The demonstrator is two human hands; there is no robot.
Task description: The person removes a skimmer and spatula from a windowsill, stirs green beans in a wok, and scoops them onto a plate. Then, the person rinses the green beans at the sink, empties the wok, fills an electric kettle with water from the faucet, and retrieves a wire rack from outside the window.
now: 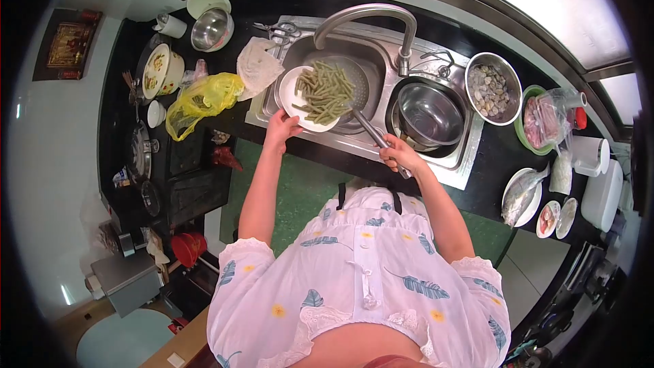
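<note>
Pretty decent daylight here, coming from the windows up top, though the panes are blown out to near white. The steel sink and curved faucet pick up shiny highlights, while the black surface goes really dark. There's a small hot streak of glare on the pale wall at lower left. Green beans in the middle look reasonably sharp. Heavy fisheye bends everything outward, corners are solid black, and the lower right is murky and soft.

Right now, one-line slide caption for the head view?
Left hand holds a white plate of cut green beans over the sink; right hand grips a perforated skimmer.
</note>
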